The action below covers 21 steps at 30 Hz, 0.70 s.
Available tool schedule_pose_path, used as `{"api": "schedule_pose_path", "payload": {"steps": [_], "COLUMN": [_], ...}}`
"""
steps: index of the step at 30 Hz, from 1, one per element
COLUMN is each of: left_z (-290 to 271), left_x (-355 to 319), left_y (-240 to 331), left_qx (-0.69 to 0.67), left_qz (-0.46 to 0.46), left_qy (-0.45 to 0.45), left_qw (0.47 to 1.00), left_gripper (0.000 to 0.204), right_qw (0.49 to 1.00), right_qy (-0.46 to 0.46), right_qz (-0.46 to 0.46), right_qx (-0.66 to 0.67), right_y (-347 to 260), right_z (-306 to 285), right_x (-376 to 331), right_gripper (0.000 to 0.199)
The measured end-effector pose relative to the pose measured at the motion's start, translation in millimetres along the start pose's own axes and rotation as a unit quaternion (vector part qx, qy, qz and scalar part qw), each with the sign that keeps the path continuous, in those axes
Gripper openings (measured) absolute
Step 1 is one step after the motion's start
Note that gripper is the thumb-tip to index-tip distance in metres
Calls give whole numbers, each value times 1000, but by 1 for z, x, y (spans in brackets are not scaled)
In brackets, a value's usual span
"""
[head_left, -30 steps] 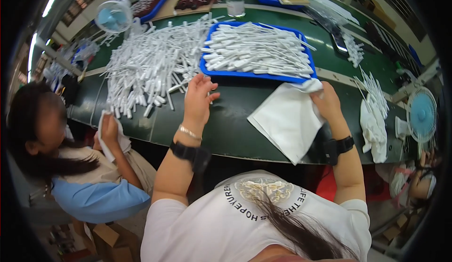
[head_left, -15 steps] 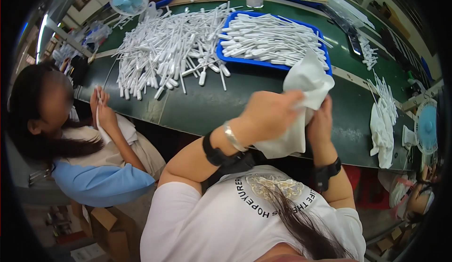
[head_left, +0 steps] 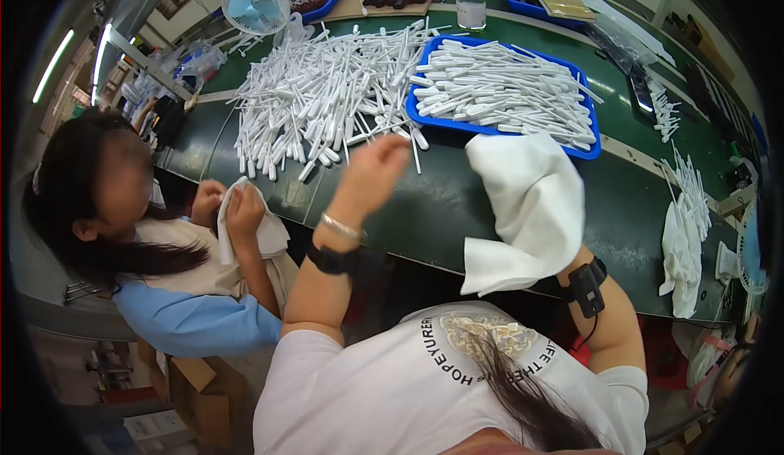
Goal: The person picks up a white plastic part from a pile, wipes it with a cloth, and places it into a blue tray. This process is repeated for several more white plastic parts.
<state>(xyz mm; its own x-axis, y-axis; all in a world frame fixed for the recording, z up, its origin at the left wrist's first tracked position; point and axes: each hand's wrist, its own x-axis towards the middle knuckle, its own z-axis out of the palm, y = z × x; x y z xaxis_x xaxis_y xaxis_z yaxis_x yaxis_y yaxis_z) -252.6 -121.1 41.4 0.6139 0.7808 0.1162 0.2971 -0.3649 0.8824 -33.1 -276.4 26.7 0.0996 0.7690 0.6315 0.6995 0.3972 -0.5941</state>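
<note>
My left hand (head_left: 371, 176) is raised over the near edge of the pile of white plastic dropper pipettes (head_left: 314, 95). Its fingers look bent, but blur hides whether anything is between them. At the right, a white cloth (head_left: 535, 210) hangs in loose folds over my right hand (head_left: 580, 260), which holds it up above the bench edge. The cloth covers those fingers; only the wrist side shows. Just beyond the cloth, a blue tray (head_left: 600, 146) is heaped with more white pipettes.
On my left, a co-worker (head_left: 192, 267) handles another white cloth (head_left: 265, 230). A small fan (head_left: 256, 6) and a clear jar (head_left: 471, 6) stand at the back. To the right, loose pipettes lie by a crumpled white cloth (head_left: 682, 255) on the green bench (head_left: 625, 238).
My left hand has come away from the cloth and moved left to the pipette pile. The cloth now spreads over my right hand. The co-worker's hands have shifted on their cloth.
</note>
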Motion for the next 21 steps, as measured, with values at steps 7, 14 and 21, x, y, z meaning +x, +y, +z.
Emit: {"api": "schedule_pose_path", "payload": {"steps": [7,14,21], "left_z": [-37,-49,30], "left_x": [47,-1,-47], "left_y": [-66,-41,20], "left_qx": [486,400,-225], "left_qz": [-28,-38,-141], "left_qy": [73,50,-68], "left_qw": [871,915,962], "left_gripper": [16,15,6], "right_qw": [1000,993,972], "right_qy": [-4,-37,-16], "right_qz": [-9,99,180], "right_qx": [-17,44,153], "right_y": [-2,-13,43], "right_z": [7,2,24], "right_x": [11,23,-14], "right_gripper": [25,18,22]}}
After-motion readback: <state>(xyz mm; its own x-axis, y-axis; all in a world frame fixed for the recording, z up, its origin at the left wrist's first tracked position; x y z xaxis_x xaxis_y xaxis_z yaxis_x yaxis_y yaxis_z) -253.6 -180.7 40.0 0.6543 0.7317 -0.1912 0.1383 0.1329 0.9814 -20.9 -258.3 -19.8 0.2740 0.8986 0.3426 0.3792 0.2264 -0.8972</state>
